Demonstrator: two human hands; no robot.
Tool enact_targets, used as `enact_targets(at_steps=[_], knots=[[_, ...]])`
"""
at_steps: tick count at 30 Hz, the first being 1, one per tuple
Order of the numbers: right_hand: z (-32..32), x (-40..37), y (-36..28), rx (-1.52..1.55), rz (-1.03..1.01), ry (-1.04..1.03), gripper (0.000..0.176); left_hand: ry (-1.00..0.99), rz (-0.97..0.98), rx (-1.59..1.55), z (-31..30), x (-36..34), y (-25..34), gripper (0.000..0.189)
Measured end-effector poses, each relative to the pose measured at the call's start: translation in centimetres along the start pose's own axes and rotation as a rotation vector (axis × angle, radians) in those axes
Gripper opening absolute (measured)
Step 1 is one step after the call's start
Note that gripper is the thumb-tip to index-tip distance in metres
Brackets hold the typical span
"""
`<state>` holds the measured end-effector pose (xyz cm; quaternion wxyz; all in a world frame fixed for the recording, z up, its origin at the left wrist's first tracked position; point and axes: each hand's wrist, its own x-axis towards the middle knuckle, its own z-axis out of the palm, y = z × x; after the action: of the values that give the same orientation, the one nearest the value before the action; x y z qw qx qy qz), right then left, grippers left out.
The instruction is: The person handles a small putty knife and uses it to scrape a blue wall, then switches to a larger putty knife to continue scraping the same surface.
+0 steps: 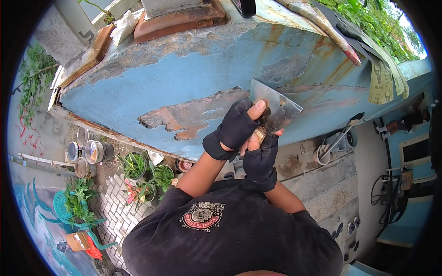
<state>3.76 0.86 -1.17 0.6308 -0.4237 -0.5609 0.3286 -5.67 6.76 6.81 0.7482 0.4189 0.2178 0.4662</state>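
A wide, flat-bladed paint scraper (286,106) is held up in front of the blue painted wall (124,92). Dark specks of dirt speckle its blade. My left hand (235,124), in a black fingerless glove, is closed on the blade's left side with the thumb on top. My right hand (260,158), gloved the same way, wraps around the short handle just below. Behind the blade runs a long patch of bare grey-brown surface (184,115) where the blue paint has peeled, with ragged edges.
On the wall's top lie sandpaper sheets (381,85) and a long stick with a reddish tip (352,56). Potted plants (134,165) and paint buckets (95,152) stand below on the left. A white bucket (321,155) holding tools is on the right, near steps (329,191).
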Motion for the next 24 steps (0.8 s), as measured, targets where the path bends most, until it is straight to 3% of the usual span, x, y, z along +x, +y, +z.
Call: enact_targets(at_steps=[1, 3, 8, 10, 15, 24], knots=[[-0.2, 0.3, -0.4, 0.004, 0.005, 0.000, 0.015, 0.005, -0.003, 0.002, 0.1, 0.0, -0.1, 0.054], [-0.9, 1.1, -1.8, 0.435, 0.149, -0.109, 0.009, 0.000, 0.035, 0.048, 0.3, 0.2, -0.4, 0.046], [-2.3, 2.3, -3.3, 0.507, 0.204, -0.110, 0.007, 0.043, 0.054, 0.140, 2.2, 0.4, 0.5, 0.045], [-3.2, 2.9, -3.4, 0.719, 0.317, -0.153, 0.010, 0.052, 0.121, 0.126, 2.7, 1.0, 0.3, 0.046], [-5.5, 4.5, -3.5, 0.590, 0.418, -0.264, 0.020, 0.054, 0.216, 0.144, 2.7, 2.3, -1.4, 0.046], [-5.6, 5.2, -3.4, 0.696, 0.390, -0.267, 0.015, 0.111, 0.211, 0.061, 3.1, 3.0, -1.8, 0.047]])
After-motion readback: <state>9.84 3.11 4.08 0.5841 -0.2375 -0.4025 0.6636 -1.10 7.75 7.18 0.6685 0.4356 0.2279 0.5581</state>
